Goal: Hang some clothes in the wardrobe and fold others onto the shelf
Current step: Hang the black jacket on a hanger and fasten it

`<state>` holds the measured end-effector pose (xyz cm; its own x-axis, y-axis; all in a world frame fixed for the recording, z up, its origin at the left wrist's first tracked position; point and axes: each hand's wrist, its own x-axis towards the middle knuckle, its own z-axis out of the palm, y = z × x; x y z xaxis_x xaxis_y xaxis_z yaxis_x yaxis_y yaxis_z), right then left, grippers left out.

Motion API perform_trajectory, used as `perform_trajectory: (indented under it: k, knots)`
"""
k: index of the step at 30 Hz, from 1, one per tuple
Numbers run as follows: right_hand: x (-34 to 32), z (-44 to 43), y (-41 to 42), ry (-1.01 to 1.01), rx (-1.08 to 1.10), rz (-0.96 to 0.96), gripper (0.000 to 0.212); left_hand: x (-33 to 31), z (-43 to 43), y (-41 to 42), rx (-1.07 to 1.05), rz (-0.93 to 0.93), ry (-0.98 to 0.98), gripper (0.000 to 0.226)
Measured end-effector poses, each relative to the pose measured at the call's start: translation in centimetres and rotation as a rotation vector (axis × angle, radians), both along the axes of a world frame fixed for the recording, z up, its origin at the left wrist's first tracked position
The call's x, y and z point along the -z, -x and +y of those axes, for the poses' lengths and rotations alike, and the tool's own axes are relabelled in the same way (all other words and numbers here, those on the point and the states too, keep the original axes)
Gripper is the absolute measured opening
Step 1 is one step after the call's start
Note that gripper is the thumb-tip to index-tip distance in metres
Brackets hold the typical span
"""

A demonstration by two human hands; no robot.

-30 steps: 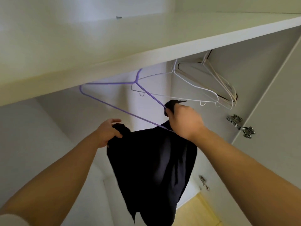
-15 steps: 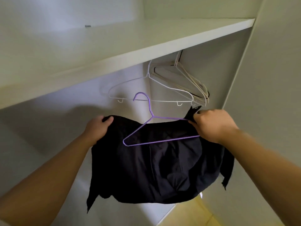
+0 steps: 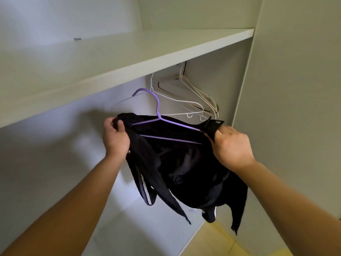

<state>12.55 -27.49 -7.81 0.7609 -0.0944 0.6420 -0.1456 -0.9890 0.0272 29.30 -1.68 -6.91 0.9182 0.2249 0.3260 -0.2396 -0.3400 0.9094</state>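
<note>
Fingers (image 3: 111, 121) of left hand (image 3: 115, 139) and right hand (image 3: 232, 147) pinching black garment (image 3: 186, 170), purple hanger (image 3: 167, 123) between

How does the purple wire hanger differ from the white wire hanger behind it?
The purple wire hanger carries a black garment; the white wire hanger is bare. The purple hanger's hook is free in the air; the white hanger hangs under the white shelf. Both are thin wire.

A black piece of clothing (image 3: 184, 163) is stretched out wide in the air under the white shelf (image 3: 129, 58), loose ends hanging down, and a thin purple hanger (image 3: 157, 108) lies tilted across its top, hook pointing up.
</note>
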Motion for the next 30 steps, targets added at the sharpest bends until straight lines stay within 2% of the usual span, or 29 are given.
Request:
perform_trajectory:
  k: [2,5,11,14,16,18,19,22,24,26,28,29,30]
  knots:
    - [-0.1,0.0,0.1,-0.009,-0.007,-0.032,0.024,-0.8,-0.9,0.3,0.109,-0.031,0.025,0.020]
    - [0.0,0.3,-0.2,0.019,0.004,-0.052,0.021,-1.4,-3.4,1.9,0.375,-0.073,-0.086,0.008]
    - [0.1,-0.3,0.6,-0.056,0.035,-0.059,0.027,-2.5,-4.6,4.0,0.739,0.014,-0.077,0.011]
    - [-0.7,-0.1,0.1,-0.131,0.084,0.167,0.021,-1.8,-5.3,4.5,0.599,-0.075,-0.304,0.013]
    - [-1.7,0.4,-0.3,-0.328,0.086,0.240,0.029,-1.1,-5.6,4.2,0.496,-0.087,-0.387,0.013]
    - [-3.2,1.0,-0.3,-0.659,0.053,0.090,0.030,-0.3,-5.7,4.1,0.459,-0.076,-0.449,0.015]
    - [-3.9,1.5,-0.2,-0.727,0.026,-0.026,0.030,0.1,-5.7,4.2,0.441,-0.070,-0.479,0.015]
    - [-4.8,5.3,1.0,-0.678,-0.181,-0.349,0.022,0.1,-6.0,4.5,0.400,-0.099,-0.525,0.017]
    - [-3.6,8.5,2.4,-0.618,-0.335,-0.359,0.012,-0.5,-6.3,4.5,0.388,-0.108,-0.529,0.014]
    - [-0.6,10.4,3.7,-0.498,-0.418,-0.110,0.022,-1.3,-6.3,4.3,0.395,-0.130,-0.463,0.012]
    - [2.2,10.2,3.9,-0.365,-0.378,0.367,0.042,-2.1,-6.0,4.5,0.384,-0.180,-0.420,0.013]
    - [3.0,9.6,3.8,-0.354,-0.350,0.615,0.051,-2.4,-5.7,4.7,0.389,-0.199,-0.425,0.012]
    - [2.9,8.9,3.7,-0.411,-0.322,0.762,0.055,-2.5,-5.5,4.9,0.411,-0.216,-0.434,0.011]
